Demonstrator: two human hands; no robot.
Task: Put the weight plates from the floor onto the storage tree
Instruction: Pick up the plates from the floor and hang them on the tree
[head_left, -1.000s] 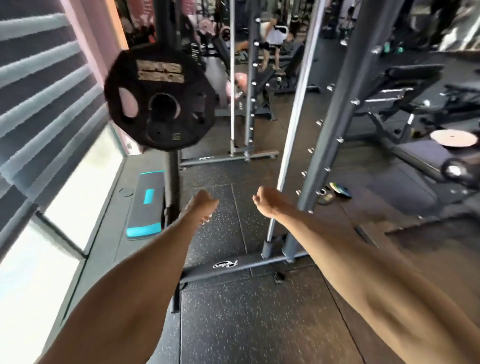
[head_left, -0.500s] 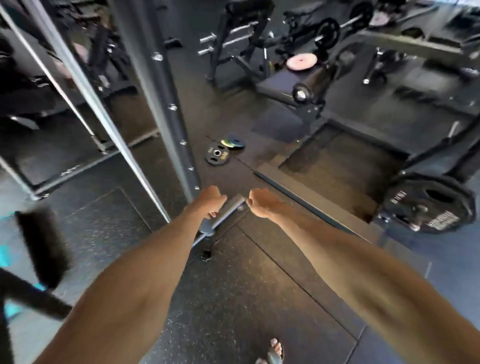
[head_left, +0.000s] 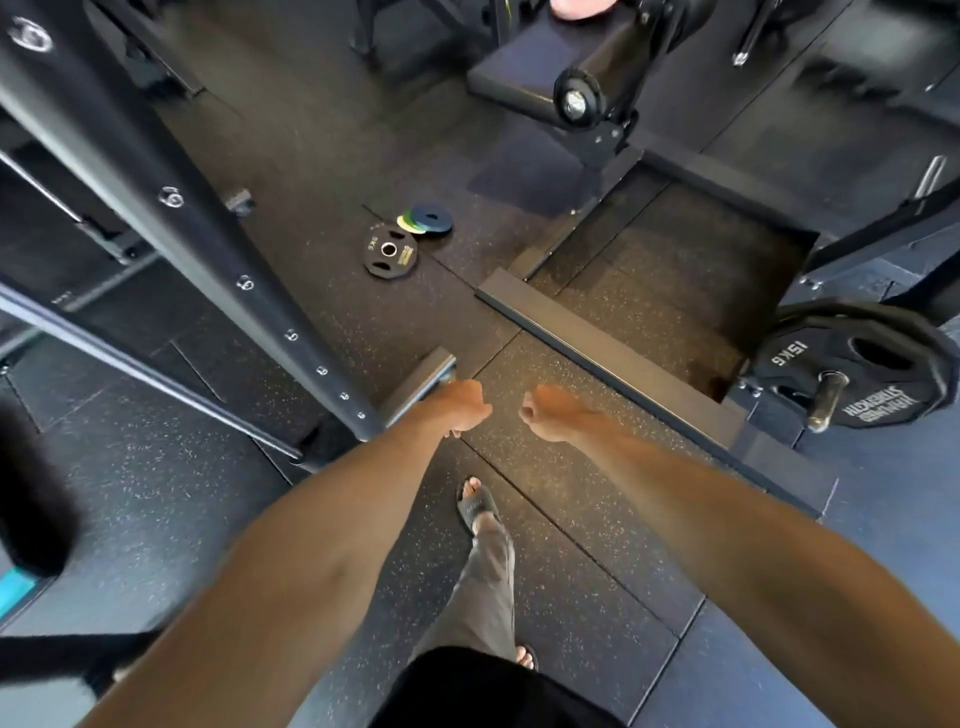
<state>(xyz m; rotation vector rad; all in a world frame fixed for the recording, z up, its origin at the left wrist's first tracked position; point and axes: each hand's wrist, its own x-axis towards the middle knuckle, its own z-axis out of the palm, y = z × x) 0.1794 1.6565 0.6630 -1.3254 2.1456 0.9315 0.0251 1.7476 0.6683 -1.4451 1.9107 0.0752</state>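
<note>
a black plate (head_left: 389, 250) lies flat on the dark speckled rubber floor (head_left: 322, 171). its rim is many-sided rather than truly round. it has a metal-ringed centre hole and grip openings cut through around it. pale lettering on its left part reads 5kg, and a yellowish label sits to the right of the hole. just beyond it, up and to the right, three small plates (head_left: 427, 219) lie flat in a fanned stack. a dark blue disc is on top, with a green edge and a yellow edge showing at its left. whether the yellow edge touches the black plate cannot be told.
</note>
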